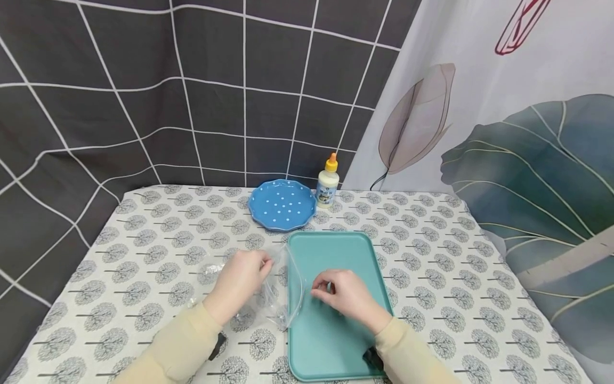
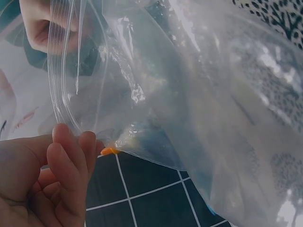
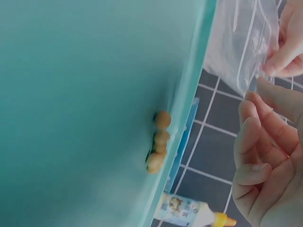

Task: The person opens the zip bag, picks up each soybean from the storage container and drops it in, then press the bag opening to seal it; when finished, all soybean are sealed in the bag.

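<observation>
My left hand [image 1: 244, 274] pinches a clear zip bag [image 1: 280, 285] near its mouth, left of the teal tray [image 1: 336, 245]. The left wrist view shows the ridged zip strip of the bag [image 2: 61, 71] running down to the fingertips. Over the tray is my right hand [image 1: 342, 293], fingers loosely bent and nothing seen between them, its fingertips just right of the bag's edge. Several small round brown balls [image 3: 161, 137] lie on the tray in the right wrist view; in the head view they do not show.
A blue scalloped plate [image 1: 283, 205] with white dots stands behind the tray. Beside it is a small bottle [image 1: 328, 184] with a yellow and orange cap. A tree-print cloth [image 1: 431, 266] covers the table, and a dark gridded curtain [image 1: 216, 106] hangs behind.
</observation>
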{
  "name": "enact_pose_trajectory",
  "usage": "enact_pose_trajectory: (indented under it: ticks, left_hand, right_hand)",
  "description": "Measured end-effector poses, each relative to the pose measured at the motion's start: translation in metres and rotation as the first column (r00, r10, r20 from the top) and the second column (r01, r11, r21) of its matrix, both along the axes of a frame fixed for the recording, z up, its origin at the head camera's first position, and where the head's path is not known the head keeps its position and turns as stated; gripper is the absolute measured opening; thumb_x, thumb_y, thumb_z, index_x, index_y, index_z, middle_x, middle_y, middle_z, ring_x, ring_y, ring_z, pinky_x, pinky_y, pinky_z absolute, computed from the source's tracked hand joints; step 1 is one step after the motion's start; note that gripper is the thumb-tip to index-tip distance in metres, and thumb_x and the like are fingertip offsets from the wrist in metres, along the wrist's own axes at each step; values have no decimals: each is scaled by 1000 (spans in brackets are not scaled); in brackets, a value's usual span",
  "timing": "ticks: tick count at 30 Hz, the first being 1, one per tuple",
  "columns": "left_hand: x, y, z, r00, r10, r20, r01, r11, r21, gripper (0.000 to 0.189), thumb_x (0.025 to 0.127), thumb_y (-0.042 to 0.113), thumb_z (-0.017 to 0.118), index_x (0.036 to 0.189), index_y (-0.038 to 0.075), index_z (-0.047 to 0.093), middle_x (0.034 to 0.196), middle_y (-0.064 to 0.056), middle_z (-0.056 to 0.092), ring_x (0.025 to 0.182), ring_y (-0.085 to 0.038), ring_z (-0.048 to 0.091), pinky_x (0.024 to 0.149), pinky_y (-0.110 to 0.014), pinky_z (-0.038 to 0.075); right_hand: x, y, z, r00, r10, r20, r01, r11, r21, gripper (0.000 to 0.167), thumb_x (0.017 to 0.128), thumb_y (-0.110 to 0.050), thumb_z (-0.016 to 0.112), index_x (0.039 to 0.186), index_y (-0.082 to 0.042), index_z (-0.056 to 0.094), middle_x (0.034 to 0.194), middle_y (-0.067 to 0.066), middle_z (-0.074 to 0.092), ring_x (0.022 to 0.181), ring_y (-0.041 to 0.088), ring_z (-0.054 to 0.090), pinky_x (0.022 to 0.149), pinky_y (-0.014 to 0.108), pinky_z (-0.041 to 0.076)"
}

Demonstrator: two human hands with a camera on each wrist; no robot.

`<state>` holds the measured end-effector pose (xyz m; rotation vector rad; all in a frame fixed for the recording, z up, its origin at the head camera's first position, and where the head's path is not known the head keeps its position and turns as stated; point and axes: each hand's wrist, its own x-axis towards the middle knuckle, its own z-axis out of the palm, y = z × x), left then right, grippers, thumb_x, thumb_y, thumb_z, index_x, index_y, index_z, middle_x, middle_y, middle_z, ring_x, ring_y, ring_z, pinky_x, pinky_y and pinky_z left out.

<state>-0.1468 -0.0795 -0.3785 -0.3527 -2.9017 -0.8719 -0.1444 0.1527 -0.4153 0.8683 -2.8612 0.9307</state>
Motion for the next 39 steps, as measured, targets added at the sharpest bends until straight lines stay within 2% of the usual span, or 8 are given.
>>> enact_pose_trajectory:
  ticks: [7, 15, 20, 24, 30, 36, 39]
  left_hand:
    - [-1, 1, 1, 1000, -5, -16, 5, 1000, -16, 17, 90, 14, 62, 99, 1, 70, 74, -6, 68, 47, -4, 45, 48, -14, 44]
    - [-1, 1, 0, 1000, -10, -21, 10, 1000, -4, 18, 90, 13, 62, 100, 1, 70, 75, -6, 68, 46, -4, 44, 47, -14, 42]
    - [0, 1, 0, 1000, -5, -17, 5, 1000, -5, 18, 89, 13, 63, 101, 1, 69, 73, -6, 68, 46, -4, 44, 46, -14, 42]
    - [0, 0, 0, 1000, -6, -20, 5, 1000, -18, 17, 89, 13, 63, 99, 1, 70, 73, -5, 68, 47, -4, 45, 50, -15, 45]
    - [0, 0, -1, 1000, -5, -26, 4, 999, -32, 16, 89, 13, 63, 97, 1, 70, 71, -4, 67, 48, -4, 46, 52, -16, 48]
    - [2, 0, 0, 1000, -11, -29, 10, 1000, -23, 14, 88, 12, 64, 92, 0, 70, 54, 5, 51, 44, -5, 42, 43, -16, 40]
    - [2, 0, 0, 1000, -10, -26, 9, 1000, -25, 14, 89, 12, 63, 92, 0, 70, 52, 7, 47, 44, -6, 42, 42, -16, 39]
  right_hand:
    - [-4, 15, 1, 998, -61, 32, 61, 998, -10, 12, 79, -15, 76, 87, -12, 69, 67, -11, 58, 53, -3, 46, 49, 17, 43]
    - [-10, 29, -3, 984, -172, 39, 170, 984, 59, 7, 80, -19, 76, 82, -19, 69, 66, -16, 56, 55, -1, 47, 51, 17, 42]
    - [-14, 33, -7, 977, -206, 52, 201, 976, 88, 6, 80, -21, 75, 80, -21, 69, 66, -16, 55, 57, 1, 47, 52, 18, 42]
    - [-16, 36, -10, 972, -227, 60, 220, 969, 113, 7, 79, -21, 75, 78, -22, 69, 66, -16, 56, 59, 1, 49, 55, 19, 43]
    - [-14, 38, -11, 980, -192, 55, 183, 973, 142, 11, 78, -18, 76, 74, -22, 67, 66, -16, 56, 62, 0, 50, 59, 19, 45]
    - [-12, 37, -11, 990, -123, 65, 110, 979, 172, 12, 76, -16, 77, 75, -22, 67, 63, -17, 53, 58, -2, 46, 56, 18, 41]
    - [-11, 35, -11, 992, -101, 75, 84, 976, 200, 12, 75, -16, 78, 75, -21, 67, 61, -17, 51, 56, -2, 44, 54, 18, 39]
